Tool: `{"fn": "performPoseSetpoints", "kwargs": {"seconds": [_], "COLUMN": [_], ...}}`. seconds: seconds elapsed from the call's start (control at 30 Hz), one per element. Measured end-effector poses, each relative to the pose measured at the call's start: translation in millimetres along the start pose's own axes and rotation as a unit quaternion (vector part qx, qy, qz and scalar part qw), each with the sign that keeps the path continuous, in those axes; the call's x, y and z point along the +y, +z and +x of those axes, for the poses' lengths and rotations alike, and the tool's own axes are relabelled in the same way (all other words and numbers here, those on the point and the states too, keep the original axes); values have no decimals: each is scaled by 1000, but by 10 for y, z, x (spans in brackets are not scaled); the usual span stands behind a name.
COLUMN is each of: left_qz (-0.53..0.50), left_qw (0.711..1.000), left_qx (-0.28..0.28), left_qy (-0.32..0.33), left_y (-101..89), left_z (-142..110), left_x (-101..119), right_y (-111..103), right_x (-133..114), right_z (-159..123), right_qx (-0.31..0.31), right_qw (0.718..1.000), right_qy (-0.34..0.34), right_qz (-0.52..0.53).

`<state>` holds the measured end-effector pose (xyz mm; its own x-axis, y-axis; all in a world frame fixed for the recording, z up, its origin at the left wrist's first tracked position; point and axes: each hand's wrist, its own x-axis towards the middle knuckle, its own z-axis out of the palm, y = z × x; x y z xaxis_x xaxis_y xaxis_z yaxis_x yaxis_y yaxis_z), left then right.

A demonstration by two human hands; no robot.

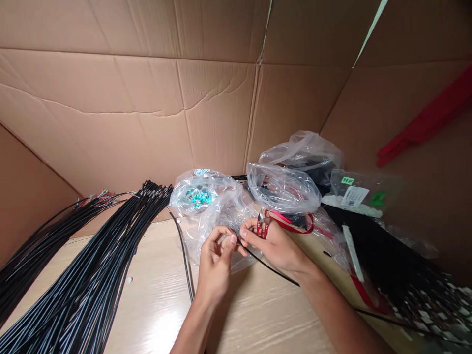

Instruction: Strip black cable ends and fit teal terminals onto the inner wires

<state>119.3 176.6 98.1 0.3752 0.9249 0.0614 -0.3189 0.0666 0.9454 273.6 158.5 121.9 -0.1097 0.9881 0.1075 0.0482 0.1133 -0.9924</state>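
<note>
blk wire [272, 268] pinched by L hand [216, 263] | red-handled snips [263, 227] gripped by R hand [275, 246] | wire axis ran to lower R, tip nearer L hand

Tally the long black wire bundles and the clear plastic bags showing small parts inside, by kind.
Long thin black wire bundles: 3
Clear plastic bags showing small parts: 2
Total: 5
</note>
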Motion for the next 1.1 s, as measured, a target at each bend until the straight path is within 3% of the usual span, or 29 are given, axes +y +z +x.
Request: {"fn": "performPoseSetpoints", "kwargs": {"seconds": [0.27, 0.43, 0.63, 0.73, 1.1], "left_qz": [18, 2, -13, -24, -42], "left_qw": [999, 998, 999, 999, 999], "left_qx": [39, 51, 48, 47, 29], "left_qy": [-25, -37, -18, 1, 4], "left_y": [-99, -147, -151, -109, -17], "left_z": [-19, -12, 3, 5, -22], "left_x": [11, -28, -108, -133, -105], "right_y": [-110, -236, -123, -56, 44], "right_x": [9, 46, 108, 75, 74], "right_z": [-143, -395, -511, -489, -378], "right_qx": [76, 51, 26, 17, 16], "right_qw": [985, 974, 941, 937, 956], "right_qy": [-9, 47, 93, 113, 42], "right_qz": [-156, -216, -323, -330, -291]}}
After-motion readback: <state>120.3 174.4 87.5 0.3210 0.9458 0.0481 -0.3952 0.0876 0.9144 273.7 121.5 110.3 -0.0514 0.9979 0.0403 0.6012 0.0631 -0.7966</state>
